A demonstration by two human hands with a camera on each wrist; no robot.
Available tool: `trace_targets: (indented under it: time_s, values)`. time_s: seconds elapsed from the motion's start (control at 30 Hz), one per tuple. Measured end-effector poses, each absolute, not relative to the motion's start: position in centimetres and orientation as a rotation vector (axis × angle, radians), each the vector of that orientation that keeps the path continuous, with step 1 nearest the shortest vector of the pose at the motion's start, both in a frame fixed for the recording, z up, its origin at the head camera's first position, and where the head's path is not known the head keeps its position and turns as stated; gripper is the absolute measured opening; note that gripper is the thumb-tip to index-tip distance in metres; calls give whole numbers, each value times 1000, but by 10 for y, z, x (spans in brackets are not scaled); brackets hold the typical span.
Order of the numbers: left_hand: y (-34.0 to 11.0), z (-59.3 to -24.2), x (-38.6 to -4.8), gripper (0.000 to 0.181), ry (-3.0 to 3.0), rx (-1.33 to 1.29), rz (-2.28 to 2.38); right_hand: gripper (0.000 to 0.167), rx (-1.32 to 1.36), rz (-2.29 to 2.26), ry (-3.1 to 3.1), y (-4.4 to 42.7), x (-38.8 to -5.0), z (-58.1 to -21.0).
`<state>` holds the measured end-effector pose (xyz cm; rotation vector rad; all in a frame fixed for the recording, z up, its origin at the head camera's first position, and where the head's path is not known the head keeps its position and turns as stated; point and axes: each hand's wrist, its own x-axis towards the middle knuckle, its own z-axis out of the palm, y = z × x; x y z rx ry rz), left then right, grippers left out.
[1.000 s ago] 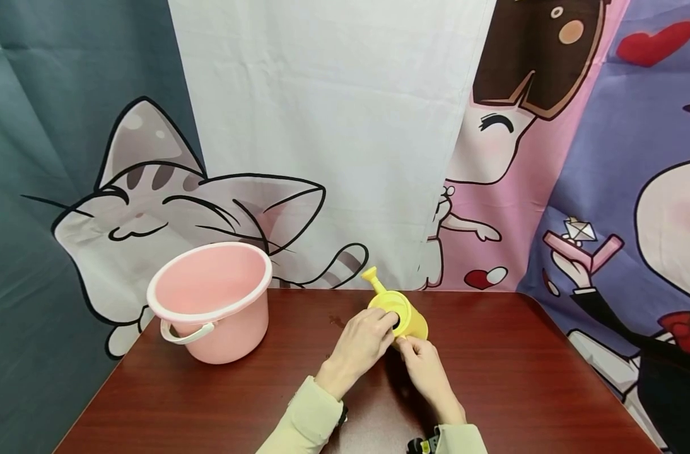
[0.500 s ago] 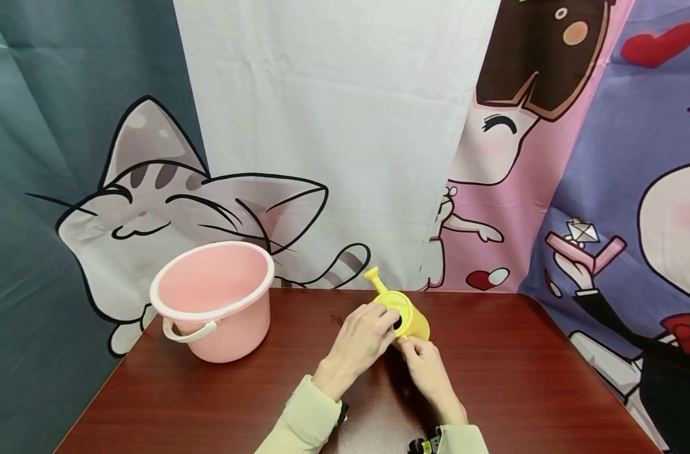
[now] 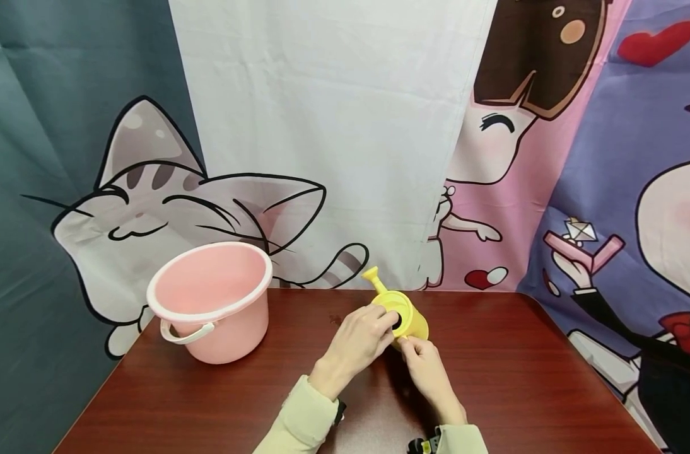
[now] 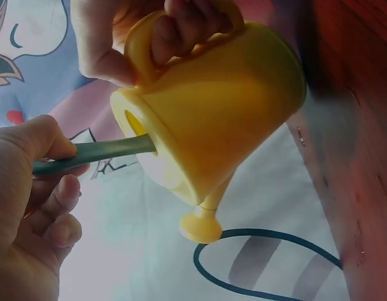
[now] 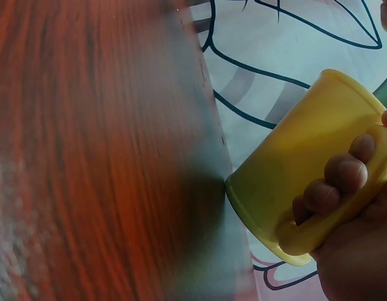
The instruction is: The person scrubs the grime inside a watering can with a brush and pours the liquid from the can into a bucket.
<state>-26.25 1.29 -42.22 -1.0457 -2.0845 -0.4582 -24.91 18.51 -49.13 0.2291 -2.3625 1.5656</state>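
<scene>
A yellow watering can (image 3: 417,323) is held tilted over the table, its spout (image 3: 374,277) pointing to the back left. My right hand (image 3: 430,375) grips its handle; in the right wrist view the fingers of that hand (image 5: 350,232) curl through the handle. My left hand (image 3: 356,343) is at the can's top opening. The left wrist view shows my left hand (image 4: 30,200) pinching a dark green stick-like object (image 4: 105,150), whose far end goes into the opening. What lies inside the can is hidden.
A pink bucket (image 3: 231,334) with a white handle (image 3: 187,335) stands on the left of the brown table (image 3: 509,378). Behind the table hangs a printed cloth (image 3: 333,126) with cartoon figures.
The head view has shifted slightly. Both hands keep their hold, and the can and the bucket have not visibly moved on their own.
</scene>
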Motion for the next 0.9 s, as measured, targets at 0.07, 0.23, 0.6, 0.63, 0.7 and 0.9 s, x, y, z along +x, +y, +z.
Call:
trace_targets:
  time_s: [0.07,0.23,0.6,0.63,0.7,0.9]
  values:
    - [13,-425,-264,22,-2089,-1043,-485,43,230,1557,-2367,185,-249,-491]
    - [15,-436,-272,23,-2102,-1017,-577,43,235,1539,-2378,185,-249,-491]
    - [17,-450,-280,23,-2156,-953,-599,42,236,1518,-2397,184,-250,-492]
    - [17,-450,-280,23,-2158,-955,-603,42,237,1522,-2394,184,-250,-492]
    - [16,-450,-280,23,-2161,-960,-608,42,235,1524,-2397,184,-249,-492]
    - [14,-445,-278,22,-2142,-953,-612,42,237,1520,-2398,184,-249,-494]
